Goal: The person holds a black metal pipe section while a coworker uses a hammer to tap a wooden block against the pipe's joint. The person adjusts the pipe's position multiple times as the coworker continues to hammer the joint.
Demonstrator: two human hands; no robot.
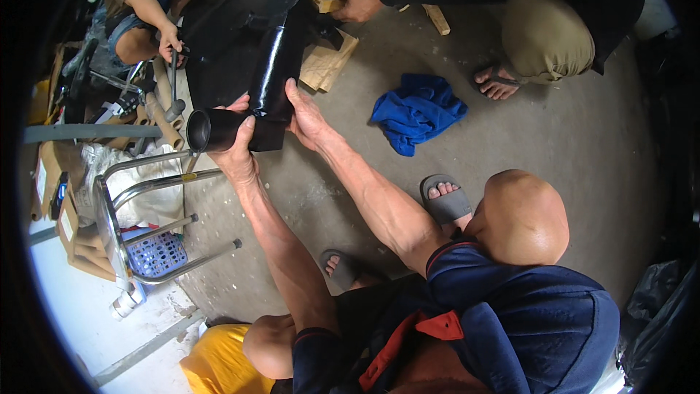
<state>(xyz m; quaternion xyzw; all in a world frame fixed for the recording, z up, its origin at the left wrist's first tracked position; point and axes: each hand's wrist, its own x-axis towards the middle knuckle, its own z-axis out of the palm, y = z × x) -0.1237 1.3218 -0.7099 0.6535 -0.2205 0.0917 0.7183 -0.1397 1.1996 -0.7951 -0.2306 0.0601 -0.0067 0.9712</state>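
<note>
A glossy black post (pixel 270 66) joined to a short round black tube (pixel 198 130) extends from a large dark panel (pixel 219 51). My left hand (pixel 237 152) is wrapped round the tube, thumb on top, next to its open end. Against the right side of the post, near where it meets the tube, my right hand (pixel 308 118) grips with the thumb pointing up along it; its fingertips are partly hidden. A co-worker's hand (pixel 357 3) at the top holds a wooden block (pixel 326 4) beside the post's far end.
At upper left, another person's hand (pixel 170 40) holds a hammer (pixel 175 106). A metal-legged stool (pixel 146 186) lies on its side at left, near a blue basket (pixel 157 254) and cardboard. Wood pieces (pixel 329 62) and a blue cloth (pixel 418 111) lie on the concrete floor.
</note>
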